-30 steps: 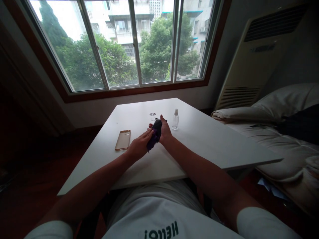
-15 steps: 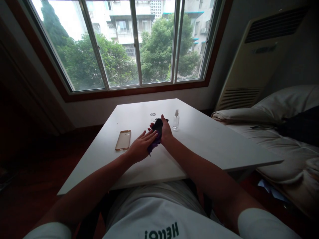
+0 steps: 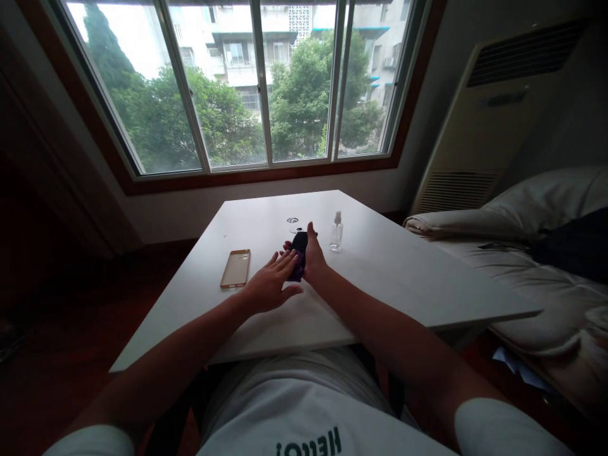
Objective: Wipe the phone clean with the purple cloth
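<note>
My right hand point(image 3: 314, 258) grips a dark phone point(image 3: 299, 240) above the middle of the white table point(image 3: 403, 291), its thumb pointing up along the edge. Against the phone's lower part lies a bunched purple cloth point(image 3: 297, 268). My left hand point(image 3: 270, 282) rests straight fingers on that cloth, and its thumb sticks out to the side. Part of the phone is hidden by the cloth and fingers. To the left lies a clear phone case point(image 3: 235, 269) with a gold rim. A clear spray bottle point(image 3: 336, 233) stands upright to the right of my right hand.
Beyond the phone, a small round dark-patterned item point(image 3: 292, 220) and a clear piece point(image 3: 295, 230) lie on the table. A window point(image 3: 266, 95) rises behind. At right are an air conditioner point(image 3: 479, 120) and a cushioned seat point(image 3: 536, 291) with dark fabric on it.
My left thumb has moved away from the fingers and now sticks out. The purple cloth's hanging corner no longer shows below the hand. My right hand keeps hold of the phone.
</note>
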Tool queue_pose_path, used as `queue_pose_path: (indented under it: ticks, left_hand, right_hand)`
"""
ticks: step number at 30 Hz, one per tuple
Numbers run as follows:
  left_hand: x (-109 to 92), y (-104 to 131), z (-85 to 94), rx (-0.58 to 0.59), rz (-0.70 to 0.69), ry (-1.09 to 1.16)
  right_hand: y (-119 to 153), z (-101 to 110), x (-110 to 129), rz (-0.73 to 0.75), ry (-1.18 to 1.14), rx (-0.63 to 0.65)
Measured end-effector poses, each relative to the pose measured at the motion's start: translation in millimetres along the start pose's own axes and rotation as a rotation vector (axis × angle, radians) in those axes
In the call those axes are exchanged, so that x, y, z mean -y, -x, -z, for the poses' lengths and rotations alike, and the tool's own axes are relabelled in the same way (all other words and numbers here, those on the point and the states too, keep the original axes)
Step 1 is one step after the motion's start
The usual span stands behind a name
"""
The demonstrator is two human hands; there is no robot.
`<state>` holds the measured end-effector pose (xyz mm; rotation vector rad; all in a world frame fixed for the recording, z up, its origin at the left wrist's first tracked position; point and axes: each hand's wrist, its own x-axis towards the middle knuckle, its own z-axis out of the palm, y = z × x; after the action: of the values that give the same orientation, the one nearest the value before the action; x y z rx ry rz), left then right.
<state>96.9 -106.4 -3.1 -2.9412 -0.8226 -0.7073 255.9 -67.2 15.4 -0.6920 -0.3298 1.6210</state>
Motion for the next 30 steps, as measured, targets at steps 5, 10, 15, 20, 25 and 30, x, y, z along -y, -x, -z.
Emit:
queue_pose_path:
  ticks: [5, 10, 15, 20, 25, 30]
  left_hand:
    - [7.7, -1.2, 0.7, -0.018, 0.049, -0.003]
    - [-0.5, -3.2, -2.0, 0.05, -0.014, -0.009]
    - [4.4, -2.3, -1.4, 0.042, 0.113, -0.01]
    - [9.1, -1.0, 0.0, 0.046, 0.077, 0.007]
    - [-2.3, -2.2, -0.4, 0.059, -0.057, 0.035]
    - [-7.5, -3.5, 5.0, 0.034, -0.036, 0.028]
  right_hand:
    - [2.7, -5.7, -13.2, -0.089, 0.011, 0.075]
    - [-10.3, 4.0, 2.6, 0.032, -0.031, -0.065]
    - [-2.4, -1.1, -15.3, -0.036, -0.038, 0.04]
    - [-1.8, -3.0, -13.8, -0.034, -0.064, 0.023]
    - [-10.1, 4.1, 10.3, 0.058, -0.068, -0.104]
    - [-12.4, 4.6, 20.8, 0.119, -0.096, -0.055]
